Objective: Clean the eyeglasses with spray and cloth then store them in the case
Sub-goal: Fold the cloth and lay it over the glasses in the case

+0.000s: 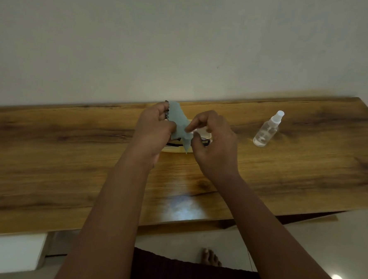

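Observation:
My left hand (152,128) grips a pale grey-green cloth (179,123) over the middle of the wooden table (70,154). The fingers of my right hand (213,141) pinch the cloth's lower edge together with the dark-framed eyeglasses (204,142), of which only thin dark parts show between and below my hands. A pale yellow case (176,149) lies on the table under my hands, mostly hidden. The clear spray bottle (266,131) with a white nozzle stands to the right, apart from my hands.
The table runs along a plain wall (184,42). Its front edge is close to me, with a white box (10,253) on the floor at the lower left and my foot (210,257) below.

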